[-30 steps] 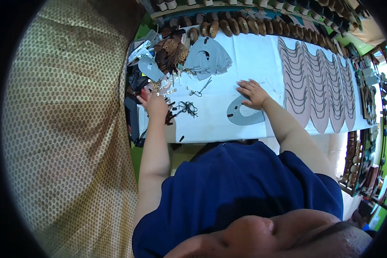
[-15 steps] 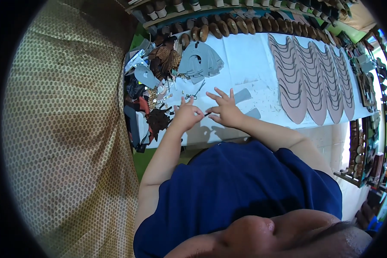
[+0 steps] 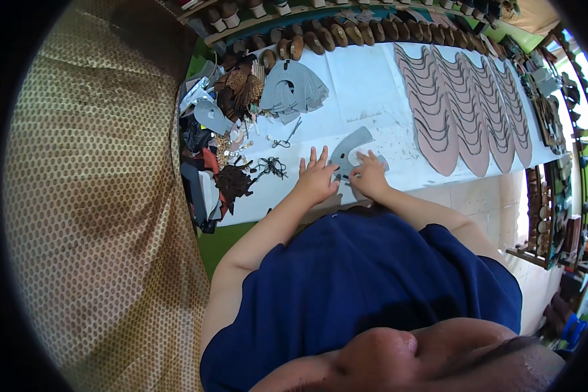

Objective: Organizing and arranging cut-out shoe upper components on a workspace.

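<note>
Your right hand [image 3: 370, 178] is just below the centre of the frame, its thumb and forefinger at a small dark strip [image 3: 345, 177]; you cannot tell from this view whether they are pinched together on it. Your other fingers there reach up over the grey U-shaped piece [image 3: 351, 142], which lies flat at the centre of the frame, slightly right of the middle. Your left hand [image 3: 316, 181] is just beside it on the left, palm down, its fingers spread apart and pointing up the frame, with the thumb side by the grey piece's lower left edge.

Left of your hands lies a tangle of dark cord [image 3: 272, 168], and beyond it a heap of dark brown pieces [image 3: 234, 183]. Above the cord is a thin dark tool with looped handles [image 3: 287, 134]. A fanned stack of grey pieces [image 3: 294, 88] sits in the upper left part of the table, beside patterned and brown scraps [image 3: 236, 88].

At the right of the white tabletop [image 3: 366, 78], overlapping mauve pieces with dark curved edges [image 3: 438, 147] lie in columns. A row of brown shoe-shaped forms [image 3: 338, 35] lines the top. A patterned curtain [image 3: 104, 196] fills the left side.
</note>
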The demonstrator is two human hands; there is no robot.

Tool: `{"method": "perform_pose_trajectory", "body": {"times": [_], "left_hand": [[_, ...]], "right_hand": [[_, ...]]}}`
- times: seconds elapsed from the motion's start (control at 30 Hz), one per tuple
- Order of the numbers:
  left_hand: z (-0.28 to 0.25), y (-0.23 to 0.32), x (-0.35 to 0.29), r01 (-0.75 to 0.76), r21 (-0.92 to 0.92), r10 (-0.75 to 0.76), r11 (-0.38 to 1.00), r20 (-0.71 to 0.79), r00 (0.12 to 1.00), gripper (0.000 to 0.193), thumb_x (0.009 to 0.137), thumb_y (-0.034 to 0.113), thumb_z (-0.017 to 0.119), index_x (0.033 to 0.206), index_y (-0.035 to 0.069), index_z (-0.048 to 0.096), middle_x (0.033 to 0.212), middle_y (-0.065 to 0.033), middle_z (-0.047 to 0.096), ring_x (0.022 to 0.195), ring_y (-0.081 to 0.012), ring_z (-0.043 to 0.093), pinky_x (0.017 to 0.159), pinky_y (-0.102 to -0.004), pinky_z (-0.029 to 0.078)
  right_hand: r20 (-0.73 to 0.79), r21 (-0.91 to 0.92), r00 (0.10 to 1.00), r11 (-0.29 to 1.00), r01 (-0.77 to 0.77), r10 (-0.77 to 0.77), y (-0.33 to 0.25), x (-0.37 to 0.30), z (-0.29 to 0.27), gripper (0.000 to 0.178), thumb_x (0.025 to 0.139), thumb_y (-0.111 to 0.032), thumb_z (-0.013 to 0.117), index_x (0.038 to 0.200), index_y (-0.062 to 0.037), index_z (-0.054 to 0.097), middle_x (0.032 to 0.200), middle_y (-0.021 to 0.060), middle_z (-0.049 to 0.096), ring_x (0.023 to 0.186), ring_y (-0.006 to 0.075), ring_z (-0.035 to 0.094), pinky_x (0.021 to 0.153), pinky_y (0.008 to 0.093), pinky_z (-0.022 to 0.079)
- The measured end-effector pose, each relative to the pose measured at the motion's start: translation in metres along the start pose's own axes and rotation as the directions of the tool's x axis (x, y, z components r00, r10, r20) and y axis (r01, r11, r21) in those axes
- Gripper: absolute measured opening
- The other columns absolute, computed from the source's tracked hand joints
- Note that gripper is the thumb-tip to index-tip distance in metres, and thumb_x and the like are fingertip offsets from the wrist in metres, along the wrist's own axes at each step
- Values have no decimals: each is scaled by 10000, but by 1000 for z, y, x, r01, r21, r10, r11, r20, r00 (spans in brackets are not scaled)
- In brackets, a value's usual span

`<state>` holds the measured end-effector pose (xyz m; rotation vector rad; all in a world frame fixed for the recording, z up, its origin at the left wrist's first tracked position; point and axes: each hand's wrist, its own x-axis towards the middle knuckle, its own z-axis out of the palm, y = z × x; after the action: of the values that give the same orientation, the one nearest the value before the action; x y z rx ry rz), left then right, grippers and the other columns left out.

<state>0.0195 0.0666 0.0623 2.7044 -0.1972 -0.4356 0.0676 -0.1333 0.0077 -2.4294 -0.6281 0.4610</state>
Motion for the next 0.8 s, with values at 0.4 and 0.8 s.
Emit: {"method": "perform_pose_trajectory", "body": {"times": [0.4, 0.8], "left_hand": [[25, -2, 2, -105, 221, 67, 970, 171, 983, 715, 865, 467, 691, 1508, 363, 396, 1671, -139, -10, 1509, -475, 1, 1145, -690, 114], [36, -3, 11, -101, 232, 68, 968, 144, 987, 620, 904, 459, 633, 1487, 363, 445, 1675, -115, 31, 1522, -433, -24, 1163, -668, 63]], "right_hand": [[-102, -41, 937, 939, -341, 335, 2, 14, 16, 211, 816, -273, 648, 895, -140, 791, 1595, 155, 318, 1489, 474, 135, 1102, 759, 121], [-128, -235, 963, 936, -261, 237, 8, 9, 16, 265, 824, -283, 684, 1039, -139, 743, 1571, 161, 344, 1487, 439, 187, 1082, 769, 161]]}}
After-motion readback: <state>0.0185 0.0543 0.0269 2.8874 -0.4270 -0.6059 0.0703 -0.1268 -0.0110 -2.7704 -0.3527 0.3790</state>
